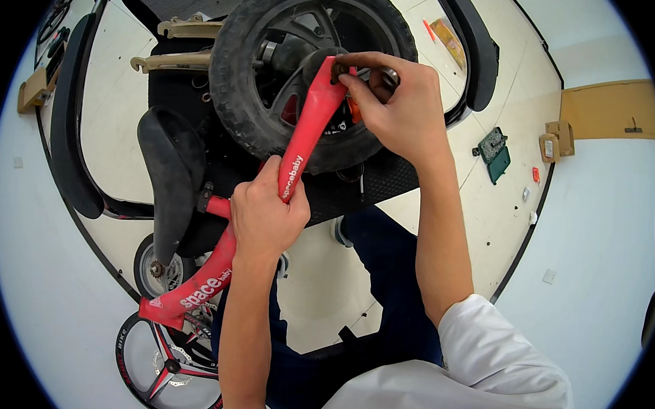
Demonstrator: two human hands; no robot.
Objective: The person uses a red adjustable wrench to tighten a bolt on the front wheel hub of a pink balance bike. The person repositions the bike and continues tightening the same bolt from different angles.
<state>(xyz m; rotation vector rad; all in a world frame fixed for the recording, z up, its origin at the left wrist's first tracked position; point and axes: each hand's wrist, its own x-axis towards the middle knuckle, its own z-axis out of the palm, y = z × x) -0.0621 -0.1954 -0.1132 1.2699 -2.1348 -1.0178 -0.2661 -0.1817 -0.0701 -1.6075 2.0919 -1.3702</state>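
Note:
My left hand is wrapped round the red tube of a small bike frame, near its middle. The frame runs from lower left up to a black wheel with a knobbly tyre. At its upper end, beside the wheel's hub, my right hand pinches a small dark round part between thumb and fingertips. Its exact kind cannot be made out. A shiny metal ring shape shows among the right fingers. The black saddle is joined to the frame on the left.
The wheel rests on a black chair seat with armrests on either side. Beige metal bars lie left of the wheel. Below left is another wheel with red and white spokes. An open green case and cardboard boxes are on the floor.

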